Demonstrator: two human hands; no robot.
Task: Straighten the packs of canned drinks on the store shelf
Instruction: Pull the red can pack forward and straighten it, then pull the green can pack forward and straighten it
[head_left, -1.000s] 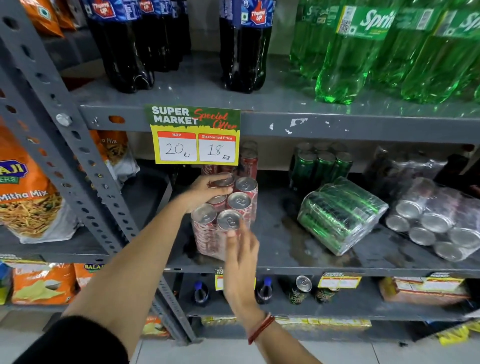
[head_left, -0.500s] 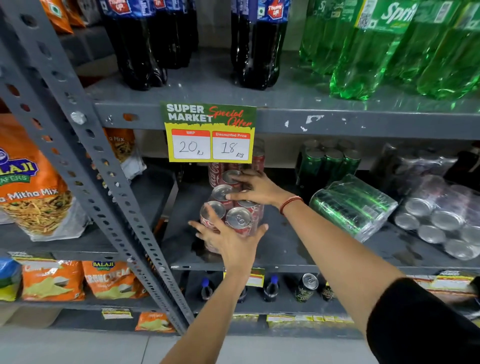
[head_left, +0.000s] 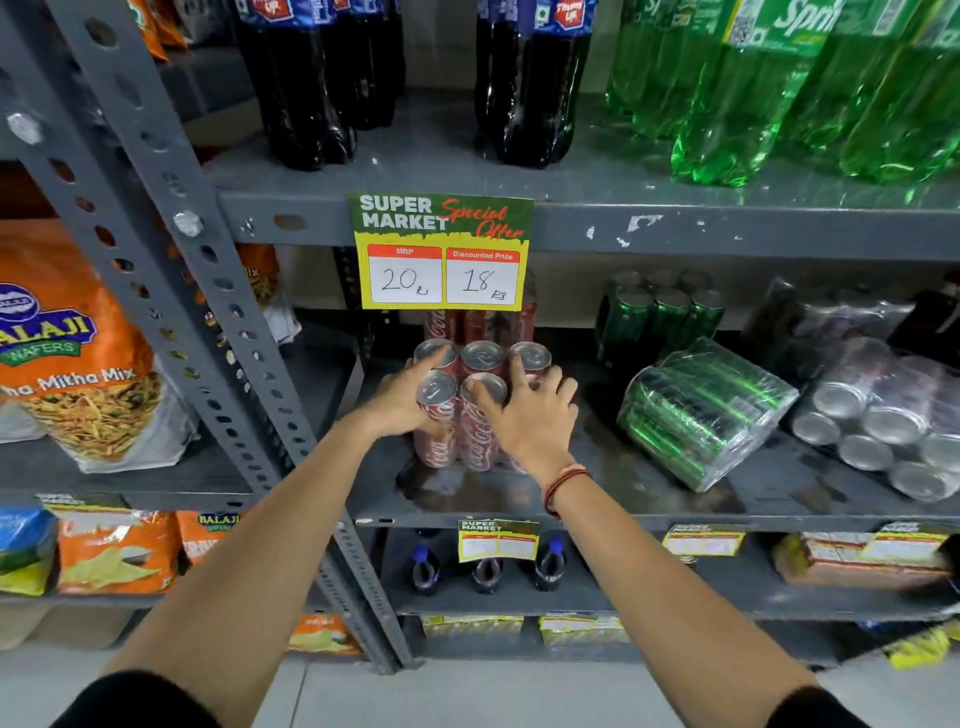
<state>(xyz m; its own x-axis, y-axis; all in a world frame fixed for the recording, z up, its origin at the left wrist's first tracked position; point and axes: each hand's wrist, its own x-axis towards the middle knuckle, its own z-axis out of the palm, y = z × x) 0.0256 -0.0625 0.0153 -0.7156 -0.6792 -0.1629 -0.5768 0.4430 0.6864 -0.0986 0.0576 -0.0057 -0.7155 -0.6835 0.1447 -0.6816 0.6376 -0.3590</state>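
We are looking down at a grey metal store shelf (head_left: 597, 512) where a shrink-wrapped pack of red cola cans (head_left: 470, 410) is standing upright, just below a green and yellow price card (head_left: 441, 252) that is covering the tops of more red cans behind it. Our left hand (head_left: 400, 402) is pressing against the pack's left side, its thumb lying by a can top, while our right hand (head_left: 530, 410) is resting over the front right corner with fingers spread across the can tops; both hands are wrapping the pack, though the right hand is hiding the cans beneath it, so we cannot count them all. We cannot tell how firmly either hand is gripping.

To the right, a plastic-wrapped pack of green cans (head_left: 701, 410) is lying tilted on its side, apart from the red pack. Further right, a clear-wrapped pack of silver-topped cans (head_left: 883, 431) is also leaning over, and the frame edge is cutting it off. Behind them, upright dark green cans (head_left: 665, 317) are sitting in shadow, their labels unreadable. Above, dark cola bottles (head_left: 311, 88) and green plastic soda bottles (head_left: 779, 88) are losing their tops to the frame. At left, an orange snack bag (head_left: 67, 353) is showing only partly.
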